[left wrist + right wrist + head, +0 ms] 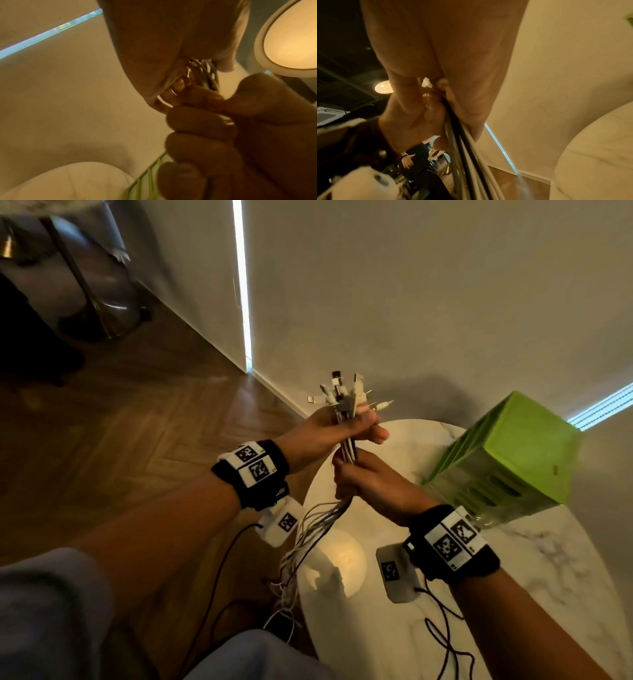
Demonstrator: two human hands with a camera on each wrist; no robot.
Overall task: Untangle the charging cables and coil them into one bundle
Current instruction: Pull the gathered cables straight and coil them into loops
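Note:
A bunch of white and dark charging cables [347,451] runs straight between my two hands, above the edge of the round marble table [534,570]. My left hand [346,428] grips the bunch just under the connector ends [346,395], which fan out above the fist. Directly below it, my right hand [356,477] grips the same bunch. The loose tails [301,542] hang down past the table's left rim toward the floor. In the left wrist view the cables [204,73] show between both fists. Seen from the right wrist, the strands [464,148] stream out of the palm.
A lime-green slotted crate [507,460] stands on the table, to the right of my hands. A wall [411,302] runs close behind, and wooden floor [137,422] lies to the left. Dark chair legs [92,296] stand at the far left. Another person [412,158] shows in the right wrist view.

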